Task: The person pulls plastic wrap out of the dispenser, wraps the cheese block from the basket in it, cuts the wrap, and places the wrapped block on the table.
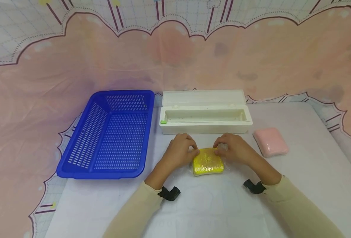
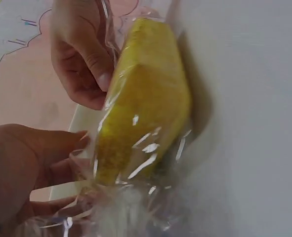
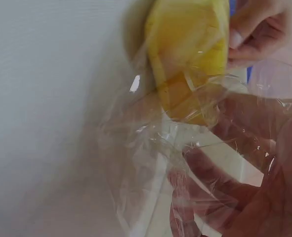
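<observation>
In the head view a yellow block (image 1: pixel 208 162), shaped like a small rounded packet, lies on the white table, covered in shiny clear plastic film (image 2: pixel 121 207). My left hand (image 1: pixel 179 150) is at its upper left corner, thumb and fingers bent together on the film. My right hand (image 1: pixel 233 148) pinches film at the upper right corner, thumb against the block's edge. Loose crumpled film (image 3: pixel 141 143) spreads out beside the block in the right wrist view, over the right hand's fingers. The left wrist view shows film gathered at the left hand's fingers (image 2: pixel 62 173).
Behind the hands stands a long white box (image 1: pixel 206 128), its lid raised and a green piece (image 1: pixel 163 122) at its left corner. A blue plastic basket (image 1: pixel 147 145) sits to the left. On the right lies a pink block (image 1: pixel 270 141) in shiny film.
</observation>
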Motion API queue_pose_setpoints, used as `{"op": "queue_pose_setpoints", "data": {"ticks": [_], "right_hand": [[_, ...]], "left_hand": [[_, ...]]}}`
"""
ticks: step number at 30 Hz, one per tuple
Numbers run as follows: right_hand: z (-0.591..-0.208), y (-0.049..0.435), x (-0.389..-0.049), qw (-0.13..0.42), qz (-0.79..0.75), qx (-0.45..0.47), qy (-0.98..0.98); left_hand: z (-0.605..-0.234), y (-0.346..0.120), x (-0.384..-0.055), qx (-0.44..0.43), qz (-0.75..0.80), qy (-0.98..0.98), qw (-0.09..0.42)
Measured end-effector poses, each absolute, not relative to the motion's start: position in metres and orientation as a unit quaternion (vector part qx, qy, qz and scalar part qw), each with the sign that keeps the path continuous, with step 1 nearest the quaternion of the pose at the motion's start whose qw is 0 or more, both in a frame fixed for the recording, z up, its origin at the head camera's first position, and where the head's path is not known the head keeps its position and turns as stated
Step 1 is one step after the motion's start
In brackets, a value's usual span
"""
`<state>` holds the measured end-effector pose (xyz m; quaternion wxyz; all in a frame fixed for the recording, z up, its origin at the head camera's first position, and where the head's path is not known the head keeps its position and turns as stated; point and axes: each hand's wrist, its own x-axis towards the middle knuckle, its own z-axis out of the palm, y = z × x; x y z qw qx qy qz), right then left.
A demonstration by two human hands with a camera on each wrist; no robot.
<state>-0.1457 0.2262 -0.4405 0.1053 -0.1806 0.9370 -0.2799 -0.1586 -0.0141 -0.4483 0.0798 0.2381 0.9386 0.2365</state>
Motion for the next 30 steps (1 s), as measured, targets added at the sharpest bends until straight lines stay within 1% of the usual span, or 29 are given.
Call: {"op": "queue_pose_setpoints", "data": {"ticks": [2,4,7,10,13,16,18,20,23,24,25,27,28,30], "right_hand": [[-0.44,0.225,-0.148,0.098,-0.289,-0.196,0.932],[-0.44,0.223,-0.152,0.11,-0.299,-0.201,0.926],[-0.442,0.218,-0.159,0.156,-0.293,-0.197,0.922],[-0.445,0.214,-0.165,0.195,-0.275,-0.2,0.92],[-0.448,0.213,-0.169,0.205,-0.264,-0.214,0.918],[-0.448,0.211,-0.169,0.194,-0.269,-0.218,0.918],[-0.446,0.21,-0.165,0.162,-0.264,-0.222,0.924],[-0.442,0.209,-0.158,0.116,-0.249,-0.211,0.938],[-0.433,0.211,-0.142,0.04,-0.213,-0.173,0.961],[-0.43,0.212,-0.136,0.026,-0.205,-0.148,0.967],[-0.427,0.213,-0.131,0.023,-0.202,-0.122,0.971],[-0.423,0.215,-0.12,0.046,-0.21,-0.083,0.973],[-0.423,0.216,-0.116,0.069,-0.221,-0.068,0.97],[-0.426,0.217,-0.11,0.133,-0.264,-0.048,0.954]], "left_hand": [[-0.447,-0.013,-0.163,0.234,0.247,0.934,0.111],[-0.447,-0.011,-0.169,0.237,0.254,0.926,0.15],[-0.448,-0.009,-0.176,0.248,0.256,0.912,0.203],[-0.448,-0.006,-0.18,0.261,0.253,0.904,0.225],[-0.449,-0.004,-0.181,0.27,0.256,0.899,0.229],[-0.451,-0.004,-0.179,0.268,0.263,0.9,0.221],[-0.452,-0.005,-0.175,0.257,0.265,0.906,0.21],[-0.453,-0.006,-0.17,0.238,0.27,0.911,0.199],[-0.452,-0.011,-0.159,0.211,0.274,0.92,0.187],[-0.452,-0.013,-0.154,0.203,0.277,0.921,0.184],[-0.451,-0.015,-0.15,0.194,0.282,0.921,0.184],[-0.45,-0.019,-0.143,0.183,0.292,0.92,0.187],[-0.45,-0.021,-0.139,0.177,0.301,0.917,0.191],[-0.452,-0.024,-0.134,0.163,0.326,0.907,0.209]]}}
